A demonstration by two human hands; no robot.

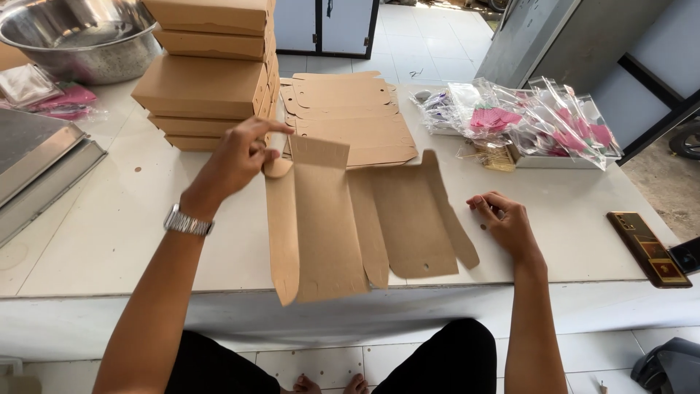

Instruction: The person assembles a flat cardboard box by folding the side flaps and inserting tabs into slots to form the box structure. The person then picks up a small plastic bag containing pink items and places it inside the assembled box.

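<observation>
A white tabletop (109,241) carries a flat brown cardboard blank (364,219) at its near edge, centre. Far left stands a stack of folded boxes (211,73), with more flat blanks (346,117) beside it. The left hand (233,160) pinches the blank's far-left flap, its grip closed on it. The right hand (507,222) rests on the tabletop just right of the blank, fingers curled, seemingly holding nothing.

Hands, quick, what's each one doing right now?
Left hand: pinching the top flap of the flat cardboard box blank.
Right hand: holding nothing, fingers curled, resting on the table.
</observation>
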